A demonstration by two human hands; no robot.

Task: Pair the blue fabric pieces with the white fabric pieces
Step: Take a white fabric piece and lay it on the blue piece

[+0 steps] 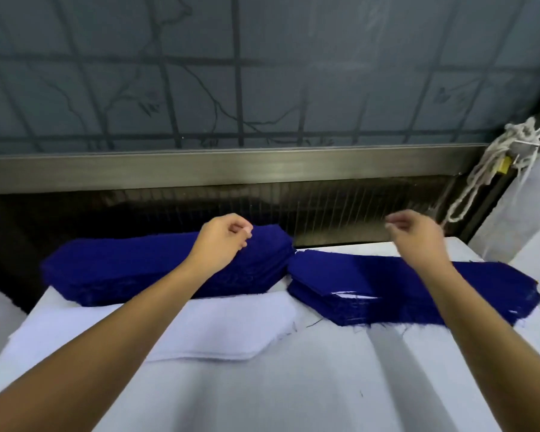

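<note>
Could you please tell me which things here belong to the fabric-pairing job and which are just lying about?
For the job:
- left blue stack
- right blue stack, with white edges showing between its layers
- white fabric stack
- cloth-covered table

Just there:
- knotted white cord
- metal rail
- patterned window

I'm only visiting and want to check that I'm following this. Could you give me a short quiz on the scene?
1. True or false: the white fabric stack lies nearer the person than the left blue fabric stack.
2. How many blue fabric stacks lie on the table?
3. White edges peek out between the layers of which stack? A) left blue fabric stack B) right blue fabric stack
Key: 1 true; 2 two; 3 B.
</note>
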